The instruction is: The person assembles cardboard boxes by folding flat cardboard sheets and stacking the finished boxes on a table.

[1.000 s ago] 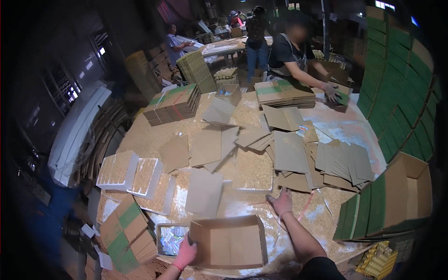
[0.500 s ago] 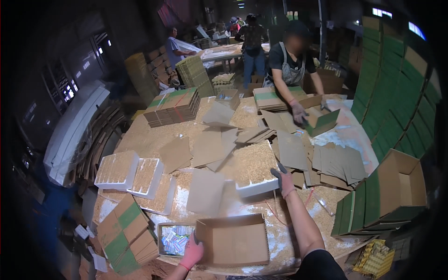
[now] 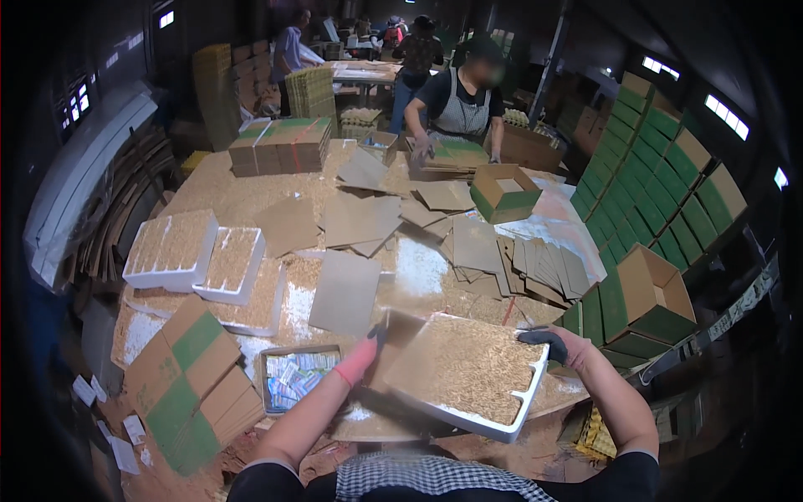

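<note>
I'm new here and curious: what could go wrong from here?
The right hand holds the white tray by a corner; a slip might drop it. Its loose tan filling could spill over the rim. The cardboard box at the left hand, overlapped by the tray in view, might get dented.

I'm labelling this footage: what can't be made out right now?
Head view:
Inside of the open brown cardboard box: mostly hidden by the white rectangular foam tray.
Anything beneath the tray's tan crumbly filling: covered by it.
Details on the small multicoloured flat pieces: too small.
</note>
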### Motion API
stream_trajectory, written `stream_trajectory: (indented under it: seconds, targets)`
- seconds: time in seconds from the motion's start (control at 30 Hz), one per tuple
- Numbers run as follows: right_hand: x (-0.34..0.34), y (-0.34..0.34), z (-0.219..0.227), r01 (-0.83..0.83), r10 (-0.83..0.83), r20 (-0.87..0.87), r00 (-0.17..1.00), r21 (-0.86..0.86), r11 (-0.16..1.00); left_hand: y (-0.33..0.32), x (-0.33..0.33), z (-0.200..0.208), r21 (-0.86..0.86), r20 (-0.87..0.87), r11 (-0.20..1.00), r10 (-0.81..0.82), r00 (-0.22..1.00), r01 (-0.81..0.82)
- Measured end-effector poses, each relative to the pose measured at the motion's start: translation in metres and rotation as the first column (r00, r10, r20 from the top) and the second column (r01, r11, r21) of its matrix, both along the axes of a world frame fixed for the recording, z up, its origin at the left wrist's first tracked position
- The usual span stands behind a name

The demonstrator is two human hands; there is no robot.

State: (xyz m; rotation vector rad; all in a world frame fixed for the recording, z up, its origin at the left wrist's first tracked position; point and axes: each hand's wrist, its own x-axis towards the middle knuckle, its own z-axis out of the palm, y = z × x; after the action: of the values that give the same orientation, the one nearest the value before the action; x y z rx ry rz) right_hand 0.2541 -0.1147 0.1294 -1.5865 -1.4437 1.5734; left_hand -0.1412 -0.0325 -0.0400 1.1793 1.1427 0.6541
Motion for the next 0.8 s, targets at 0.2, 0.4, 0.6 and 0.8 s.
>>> stream_trajectory:
  seconds: [0.2, 0.4, 0.6, 0.8]
  targets:
    - [-0.037, 0.062, -0.001, -0.232, 0.231, 0.054, 0.972, 0.025, 0.972, -0.021, -0.018, 0.026, 0.244, -0.103, 0.965, -0.078, 0.992, 0.101]
    - [-0.061, 0.124, -0.062, -0.513, 0.467, 0.29, 0.836, 0.11, 0.851, -0.027, -0.029, 0.041, 0.302, -0.306, 0.953, 0.088, 0.948, 0.009]
    - [-0.13, 0.115, -0.111, -0.897, 0.091, 0.931, 0.352, 0.308, 0.318, -0.055, -0.022, 0.033, 0.254, -0.431, 0.94, 0.322, 0.843, -0.229]
    - [-0.202, 0.078, -0.139, -0.965, 0.373, 0.89, 0.261, 0.225, 0.136, -0.06, -0.014, -0.016, 0.327, -0.715, 0.943, 0.288, 0.637, -0.06]
